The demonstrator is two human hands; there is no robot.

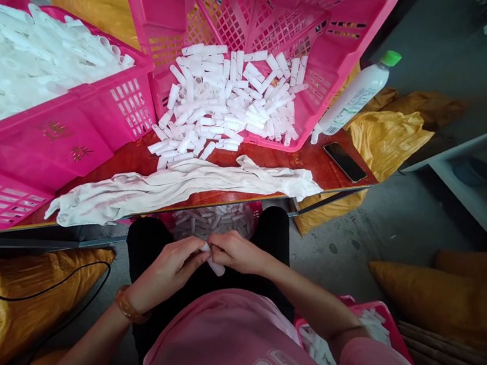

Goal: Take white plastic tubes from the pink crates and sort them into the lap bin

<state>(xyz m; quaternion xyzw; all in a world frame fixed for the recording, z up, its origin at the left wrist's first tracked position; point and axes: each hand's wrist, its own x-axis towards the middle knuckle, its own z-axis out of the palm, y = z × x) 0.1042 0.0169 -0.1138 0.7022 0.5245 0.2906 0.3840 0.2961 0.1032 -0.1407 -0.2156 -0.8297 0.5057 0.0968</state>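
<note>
Over my lap, my left hand [180,260] and my right hand [232,251] meet with their fingers closed around one white plastic tube [216,267]. Its lower end sticks out beneath my fingers, while the upper part is hidden by them. Just beyond my hands, under the table edge, loose white tubes [216,222] lie in a container. On the table ahead, a pile of short white tubes [231,95] spills out of a tipped pink crate [265,1].
A crumpled white cloth [181,184] runs along the red table's [131,154] front edge. At left stands a full pink crate [82,121]. A bottle [356,95] and phone [344,161] are at right. Another pink basket [390,325] sits by my right side, near yellow sacks [438,289].
</note>
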